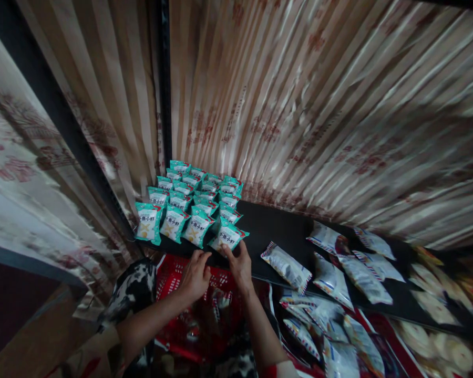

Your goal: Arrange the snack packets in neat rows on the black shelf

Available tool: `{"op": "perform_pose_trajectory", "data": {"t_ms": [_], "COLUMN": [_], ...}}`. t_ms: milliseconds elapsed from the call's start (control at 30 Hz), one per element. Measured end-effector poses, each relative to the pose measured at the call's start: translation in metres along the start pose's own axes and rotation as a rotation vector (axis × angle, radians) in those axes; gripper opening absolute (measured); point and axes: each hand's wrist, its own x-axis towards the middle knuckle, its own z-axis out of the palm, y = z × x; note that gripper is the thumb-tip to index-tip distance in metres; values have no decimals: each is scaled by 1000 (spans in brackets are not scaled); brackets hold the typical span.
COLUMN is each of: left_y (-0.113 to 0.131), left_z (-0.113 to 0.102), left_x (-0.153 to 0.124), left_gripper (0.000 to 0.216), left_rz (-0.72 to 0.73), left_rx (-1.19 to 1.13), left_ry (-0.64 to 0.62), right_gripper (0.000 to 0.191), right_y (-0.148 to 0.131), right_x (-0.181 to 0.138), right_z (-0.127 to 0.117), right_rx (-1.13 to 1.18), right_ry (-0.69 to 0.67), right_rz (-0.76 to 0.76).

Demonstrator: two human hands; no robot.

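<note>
My right hand (240, 266) is at the shelf's front edge, with its thumb and fingers on the lower right part of a teal-and-white snack bag (229, 237). That bag stands tilted back at the right end of the front row. Just left of it, my left hand (197, 274) hovers over the shelf edge, fingers loosely bent and apart, holding nothing. Behind both hands, several matching snack bags (172, 224) stand in close rows on the black shelf (262, 223).
A red perforated basket (169, 275) sits below the shelf edge. White striped packets (287, 266) lie scattered along the shelf to the right, with more packets (341, 357) in a red container below. Pleated, printed sheeting (284, 105) backs the shelf; a dark upright post (165, 84) stands at the corner.
</note>
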Motion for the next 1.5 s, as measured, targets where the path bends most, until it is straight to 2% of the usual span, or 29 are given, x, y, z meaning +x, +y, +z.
{"op": "perform_pose_trajectory", "data": {"t_ms": [167, 500, 600, 700, 767, 833, 967, 1100, 1200, 1400, 1500], "left_y": [-10, -24, -24, -26, -29, -33, -40, -44, -42, -39, -42], "left_z": [-5, 8, 3, -1, -1, 2, 9, 9, 5, 0, 2], "left_x": [3, 15, 15, 16, 18, 21, 28, 35, 41, 54, 56], "left_gripper": [45, 52, 51, 47, 45, 42, 44, 45, 41, 39, 38], "left_rz": [30, 170, 326, 567, 691, 754, 796, 884, 936, 970, 988], "left_rx": [51, 192, 357, 520, 576, 612, 681, 726, 747, 747, 751], "left_ry": [-10, -7, 79, 222, 271, 291, 331, 334, 327, 329, 327], "right_gripper": [55, 55, 56, 58, 59, 63, 64, 70, 70, 69, 70], "right_y": [-1, 6, 6, 7, 11, 16, 21, 15, 8, 3, 4], "right_x": [5, 4, 6, 7, 7, 6, 9, 26, 42, 59, 56], "right_z": [8, 11, 12, 13, 13, 12, 6, 1, 0, -7, -7], "right_rx": [7, 2, 15, 37, 50, 83, 262, 493, 605, 503, 530], "right_ry": [-50, -70, -57, -39, -32, -4, 23, -34, -105, -83, -142], "right_rz": [-45, -76, -76, -99, -98, -87, -15, 118, 126, 72, 118]}}
